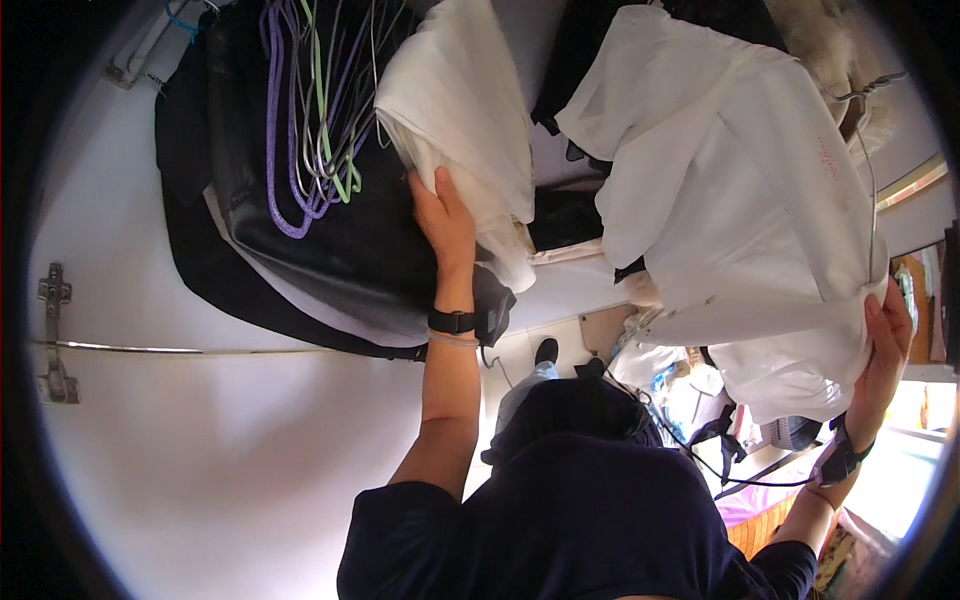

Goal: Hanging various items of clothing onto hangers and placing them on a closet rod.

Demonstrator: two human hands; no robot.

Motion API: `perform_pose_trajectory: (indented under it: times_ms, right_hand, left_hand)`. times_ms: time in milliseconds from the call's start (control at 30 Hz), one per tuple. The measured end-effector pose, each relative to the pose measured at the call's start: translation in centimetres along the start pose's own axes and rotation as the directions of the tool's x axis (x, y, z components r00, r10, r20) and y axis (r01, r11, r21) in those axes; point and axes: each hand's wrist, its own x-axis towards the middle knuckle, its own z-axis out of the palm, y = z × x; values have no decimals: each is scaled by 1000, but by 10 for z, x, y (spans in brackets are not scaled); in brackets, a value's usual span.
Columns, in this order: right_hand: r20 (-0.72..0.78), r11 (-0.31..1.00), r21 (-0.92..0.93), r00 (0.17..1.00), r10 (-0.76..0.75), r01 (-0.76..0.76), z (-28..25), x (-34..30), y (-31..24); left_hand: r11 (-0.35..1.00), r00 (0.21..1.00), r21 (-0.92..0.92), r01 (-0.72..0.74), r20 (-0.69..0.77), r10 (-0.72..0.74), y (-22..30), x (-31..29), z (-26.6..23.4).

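Head view, looking down: the white garment (740, 190) is hanging on the right-hand side, spreading up and to the left from the right hand (888, 325). That hand is gripping its lower right edge, the thumb lying over the fabric and the fingers curling mostly out of sight behind. The left hand (445, 225) is sitting well apart from the garment, across a gap, so the right is clearly the nearer one.

A wire hanger (873, 200) is running along the garment's right edge. Its visible side is standing nearly upright in this view, leading down toward the right hand, while its twisted hook (880, 86) is pointing out to the right, beyond the fabric. The hook is thus lying above the right hand. How the other side of the wire is sitting inside the fabric, I cannot tell.

The left hand is touching a white folded cloth (460, 100), its thumb resting at the lower left edge; whether the partly hidden fingers are gripping, I cannot tell. Purple hangers (287, 228) and a green hanger (356, 180) are hanging in a cluster up and to the left of that hand, in front of a black bag-like item (330, 280).
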Motion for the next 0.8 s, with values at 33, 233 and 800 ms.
perform_pose_trajectory:
  times_ms: [33,233,800]
  right_hand:
    - [-7,1000,-7,1000,-7,7,2,0,-2]
    - [-83,990,142,996,22,-10,32,7,-18]
    - [26,957,282,996,-83,72,89,30,-58]
  left_hand:
    - [1000,1000,-12,-1,-1,1,1,0,0]
    - [1000,987,19,-15,162,11,-4,-5,-12]
    - [968,955,-224,-111,244,166,57,-23,-5]
